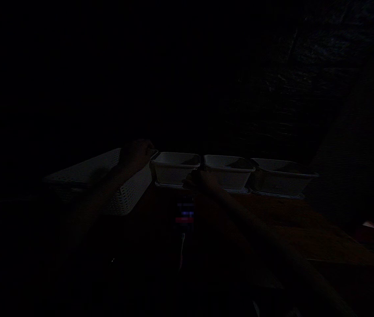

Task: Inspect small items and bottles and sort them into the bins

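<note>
Very little light falls on the scene. On the left stands a pale perforated basket [136,189], and my left hand [139,150] reaches over it to its far right corner, touching or just above the rim. The darkness hides whether those fingers grip anything. My right hand [203,179] is in front of two pale plastic tubs, the left tub [175,174] and the middle tub [233,177], near the gap between them. Its fingers point left and look curled, but their grip is not clear. The insides of the basket and tubs are mostly too dark to read.
A third pale tub [279,182] stands at the right end of the row. Nearer me lies a phone [185,213] with a lit, blurred screen and a white cable [182,246] plugged in. Brown table top [306,229] shows at the right.
</note>
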Available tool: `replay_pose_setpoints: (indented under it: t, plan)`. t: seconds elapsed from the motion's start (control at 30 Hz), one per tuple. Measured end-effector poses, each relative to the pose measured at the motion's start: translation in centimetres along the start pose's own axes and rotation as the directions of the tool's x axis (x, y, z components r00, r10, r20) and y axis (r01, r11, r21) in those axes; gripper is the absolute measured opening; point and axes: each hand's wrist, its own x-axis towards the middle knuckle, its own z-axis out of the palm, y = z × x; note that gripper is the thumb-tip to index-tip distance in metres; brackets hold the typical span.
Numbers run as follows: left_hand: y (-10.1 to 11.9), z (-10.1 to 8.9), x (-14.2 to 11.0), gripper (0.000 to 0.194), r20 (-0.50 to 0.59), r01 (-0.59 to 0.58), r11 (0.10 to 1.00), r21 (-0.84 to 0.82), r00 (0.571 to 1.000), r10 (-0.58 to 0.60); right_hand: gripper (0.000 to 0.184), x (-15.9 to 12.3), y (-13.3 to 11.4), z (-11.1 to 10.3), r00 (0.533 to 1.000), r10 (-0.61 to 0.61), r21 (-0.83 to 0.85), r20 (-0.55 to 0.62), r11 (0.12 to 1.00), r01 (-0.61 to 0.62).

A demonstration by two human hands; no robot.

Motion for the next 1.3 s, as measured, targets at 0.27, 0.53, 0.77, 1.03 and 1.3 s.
replay_pose_setpoints:
  t: [0.27, 0.53, 0.77, 1.03, 1.3]
  plan:
    - [11.2, 10.2, -2.6, 0.034, 0.414, 0.05, 0.778, -0.626, 0.867, 0.277, 0.03, -1.2, 6.3, 1.1, 0.971, 0.021, 0.391, -0.237, 0.917, 0.076]
    - [11.5, 16.7, -2.0, 0.033, 0.299, 0.12, 0.61, -0.783, 0.933, 0.2, 0.032, -1.8, 10.4, 1.8, 0.96, 0.065, 0.561, -0.272, 0.821, 0.103]
    - [10.0, 16.9, -2.8, 0.039, 0.272, 0.185, 0.622, -0.761, 0.961, 0.047, 0.041, -2.3, 10.6, 2.8, 0.968, 0.099, 0.757, -0.232, 0.643, 0.116]
    - [10.6, 16.9, -4.0, 0.032, 0.267, 0.047, 0.806, -0.59, 0.954, 0.139, 0.037, -2.7, 10.1, 3.5, 0.981, 0.048, 0.635, -0.19, 0.767, 0.085]
    - [9.6, 16.9, -2.9, 0.038, 0.148, -0.178, 0.907, -0.382, 0.957, 0.25, 0.041, -2.6, 11.7, 2.7, 0.952, -0.096, 0.334, -0.289, 0.922, 0.194]
